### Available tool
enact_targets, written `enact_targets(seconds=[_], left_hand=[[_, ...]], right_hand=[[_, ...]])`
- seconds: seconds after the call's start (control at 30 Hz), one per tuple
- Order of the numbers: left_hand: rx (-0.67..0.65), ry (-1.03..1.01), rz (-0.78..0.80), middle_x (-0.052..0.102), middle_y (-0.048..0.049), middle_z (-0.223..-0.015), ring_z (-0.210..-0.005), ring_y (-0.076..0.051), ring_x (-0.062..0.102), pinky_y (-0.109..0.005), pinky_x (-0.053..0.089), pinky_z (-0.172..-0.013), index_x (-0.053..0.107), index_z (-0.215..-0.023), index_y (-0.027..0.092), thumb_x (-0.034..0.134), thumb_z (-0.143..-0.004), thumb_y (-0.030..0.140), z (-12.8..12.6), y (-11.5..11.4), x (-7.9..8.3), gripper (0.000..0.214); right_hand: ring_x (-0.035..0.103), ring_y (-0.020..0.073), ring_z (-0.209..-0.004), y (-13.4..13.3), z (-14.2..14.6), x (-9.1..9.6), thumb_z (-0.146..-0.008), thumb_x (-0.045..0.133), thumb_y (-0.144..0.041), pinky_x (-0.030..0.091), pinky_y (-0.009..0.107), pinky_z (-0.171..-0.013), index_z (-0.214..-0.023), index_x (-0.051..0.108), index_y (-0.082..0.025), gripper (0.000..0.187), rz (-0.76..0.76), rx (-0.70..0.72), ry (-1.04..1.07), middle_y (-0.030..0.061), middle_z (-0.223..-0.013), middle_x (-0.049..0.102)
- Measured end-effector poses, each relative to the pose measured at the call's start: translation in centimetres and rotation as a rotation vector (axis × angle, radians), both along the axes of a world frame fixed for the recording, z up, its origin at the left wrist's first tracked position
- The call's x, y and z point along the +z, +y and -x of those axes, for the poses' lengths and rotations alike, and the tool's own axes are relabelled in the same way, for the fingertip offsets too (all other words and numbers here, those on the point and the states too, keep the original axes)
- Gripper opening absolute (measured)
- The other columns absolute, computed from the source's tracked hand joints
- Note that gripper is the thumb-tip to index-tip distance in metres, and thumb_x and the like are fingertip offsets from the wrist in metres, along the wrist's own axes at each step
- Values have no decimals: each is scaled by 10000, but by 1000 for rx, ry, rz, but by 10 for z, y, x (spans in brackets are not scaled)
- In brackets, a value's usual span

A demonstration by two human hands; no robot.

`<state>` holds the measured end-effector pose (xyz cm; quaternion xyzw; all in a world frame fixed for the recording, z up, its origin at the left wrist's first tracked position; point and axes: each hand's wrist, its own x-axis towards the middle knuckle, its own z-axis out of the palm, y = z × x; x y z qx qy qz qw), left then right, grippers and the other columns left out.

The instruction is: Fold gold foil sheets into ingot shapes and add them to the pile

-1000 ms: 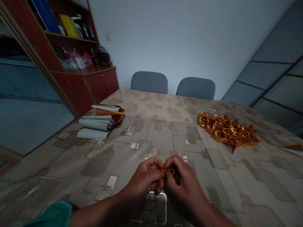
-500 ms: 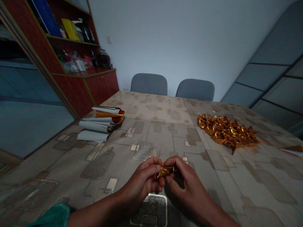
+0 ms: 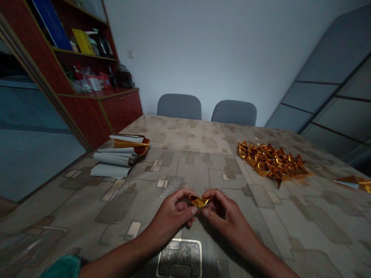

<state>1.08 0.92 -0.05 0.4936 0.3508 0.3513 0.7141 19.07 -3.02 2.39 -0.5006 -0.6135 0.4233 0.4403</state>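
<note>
at the near side of the table (image 3: 197, 141), between two bare hands, is a small gold foil piece (image 3: 199, 202), boat-shaped, its hollow turned up toward the viewer. the left hand (image 3: 176, 210) pinches its left end between thumb and forefinger, the other fingers loosely curled below. the right hand (image 3: 223, 212) has the right end in a like pinch, thumb low in front and forefinger at the tip; neither hand is spread wide. the piece seems held just above the table, though the gap is hard to judge. the step in hand looks like opening out and shaping the folded foil. the next move would call for light, even pressure from both thumbs, so the thin rim spreads without creasing or tearing. well apart, a pile (image 3: 271, 160) of gold foil shapes lies to the right, and curled sheets (image 3: 114, 170), white and gold, lie to the left.
</note>
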Motion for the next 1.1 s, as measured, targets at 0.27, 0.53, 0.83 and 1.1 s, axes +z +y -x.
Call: enact_targets(seconds=[0.27, 0.53, 0.83, 1.1], left_hand=[[27, 31, -33, 622, 29, -625, -531, -112, 576, -223, 457, -550, 604, -991, 158, 785, -778, 357, -1, 1, -1, 343], [80, 22, -34, 664, -49, -998, -580, -95, 605, -247, 495, -560, 573, -1117, 186, 806, -738, 372, -2, 2, 1, 482], [192, 132, -119, 635, -91, -1098, -630, -108, 587, -259, 486, -557, 583, -1092, 161, 687, -738, 371, 3, 9, 4, 424], [137, 181, -118, 575, 38, -613, -564, -134, 548, -262, 434, -580, 609, -1047, 145, 650, -724, 370, 4, 9, 2, 395]], right_hand=[[585, 160, -685, 1, 3, -5, -880, 660, -250, 446, 284, -615, -942, 668, -194, 84, -34, -19, -63, 23, -809, 682], [615, 178, -711, 4, -4, -2, -893, 626, -270, 466, 291, -629, -976, 675, -199, 120, -41, -2, -31, 42, -848, 714], [697, 265, -853, 31, -63, -13, -905, 551, -289, 523, 361, -768, -1050, 674, -177, 220, -257, -381, -715, 106, -974, 759], [690, 354, -883, 29, -137, -16, -895, 542, -274, 462, 417, -760, -1025, 696, -139, 243, -190, -627, -1114, 186, -962, 756]])
